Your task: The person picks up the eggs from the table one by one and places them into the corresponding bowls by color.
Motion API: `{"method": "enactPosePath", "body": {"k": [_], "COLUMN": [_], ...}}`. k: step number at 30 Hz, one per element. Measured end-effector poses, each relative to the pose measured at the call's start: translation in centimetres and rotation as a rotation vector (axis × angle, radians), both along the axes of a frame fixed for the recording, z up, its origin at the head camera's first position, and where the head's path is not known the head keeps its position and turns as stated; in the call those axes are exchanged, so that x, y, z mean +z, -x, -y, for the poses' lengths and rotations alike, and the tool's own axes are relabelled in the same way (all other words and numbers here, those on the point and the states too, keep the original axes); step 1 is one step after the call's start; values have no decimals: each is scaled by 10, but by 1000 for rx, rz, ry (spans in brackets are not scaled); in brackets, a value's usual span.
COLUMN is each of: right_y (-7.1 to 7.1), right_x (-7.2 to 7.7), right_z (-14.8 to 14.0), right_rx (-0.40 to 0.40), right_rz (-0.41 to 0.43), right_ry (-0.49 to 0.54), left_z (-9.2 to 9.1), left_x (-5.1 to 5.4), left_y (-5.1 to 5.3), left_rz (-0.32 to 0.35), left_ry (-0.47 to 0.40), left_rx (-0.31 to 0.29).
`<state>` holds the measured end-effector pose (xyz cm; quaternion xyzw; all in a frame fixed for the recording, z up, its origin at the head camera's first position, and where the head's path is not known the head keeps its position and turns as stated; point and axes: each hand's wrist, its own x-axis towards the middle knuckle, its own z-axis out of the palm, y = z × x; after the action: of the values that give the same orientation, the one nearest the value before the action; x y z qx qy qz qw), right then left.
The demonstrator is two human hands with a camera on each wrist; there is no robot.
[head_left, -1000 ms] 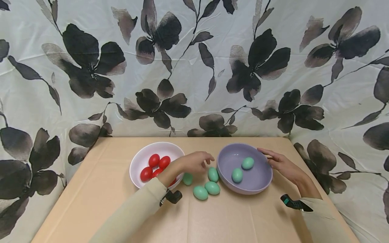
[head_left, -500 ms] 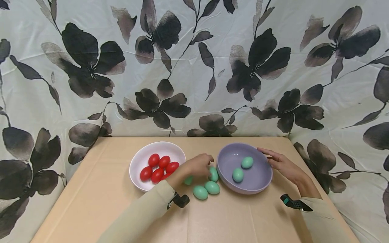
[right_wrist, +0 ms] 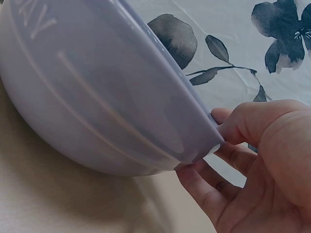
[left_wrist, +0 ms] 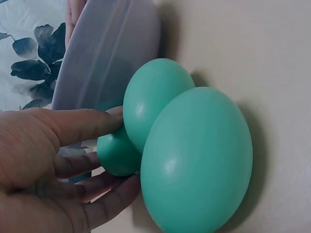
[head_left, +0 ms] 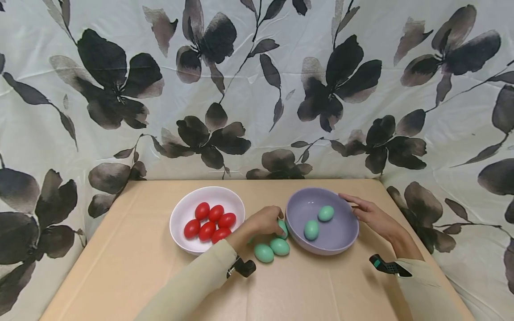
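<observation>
In the head view my left hand (head_left: pixel 266 220) reaches down beside the purple bowl. The left wrist view shows its thumb and fingers around a green egg (left_wrist: pixel 118 154), partly hidden behind other eggs. Two more green eggs, a nearer one (left_wrist: pixel 199 160) and a smaller-looking one (left_wrist: pixel 156 99), lie against each other on the table. My right hand (head_left: pixel 375 219) holds the rim of the purple bowl (head_left: pixel 295 209), its fingertips against the outer wall in the right wrist view. Inside that bowl are two green eggs, one at the back (head_left: pixel 325 213) and one in front (head_left: pixel 311 230).
A white bowl (head_left: pixel 178 236) with several red eggs (head_left: pixel 207 231) stands to the left of my left hand. Another green egg is mostly hidden under that hand. Behind the tan table (head_left: pixel 120 267) hangs a floral cloth (head_left: pixel 257 102).
My left hand has moved right and slightly down, from above the table onto the green egg beside the purple bowl. My right hand stays at the bowl's rim.
</observation>
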<state>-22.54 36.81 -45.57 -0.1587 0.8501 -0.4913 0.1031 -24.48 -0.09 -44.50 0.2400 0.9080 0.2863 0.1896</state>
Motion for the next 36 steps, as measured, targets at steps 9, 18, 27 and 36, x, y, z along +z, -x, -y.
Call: {"method": "enactPosePath", "body": {"k": [9, 18, 27, 36], "right_y": [-2, -5, -6, -6], "right_x": [1, 1, 0, 0], "right_z": [1, 1, 2, 3], "right_rx": [1, -4, -8, -3], "right_rz": [-3, -10, -10, -10], "right_ry": [0, -6, -6, -1], "left_z": [0, 4, 15, 25], "left_x": [-4, -3, 11, 21], "left_y": [1, 3, 0, 1], "left_rz": [-42, -65, 5, -4], "left_ry": [-27, -93, -140, -185], "left_rx": [27, 42, 60, 75]}}
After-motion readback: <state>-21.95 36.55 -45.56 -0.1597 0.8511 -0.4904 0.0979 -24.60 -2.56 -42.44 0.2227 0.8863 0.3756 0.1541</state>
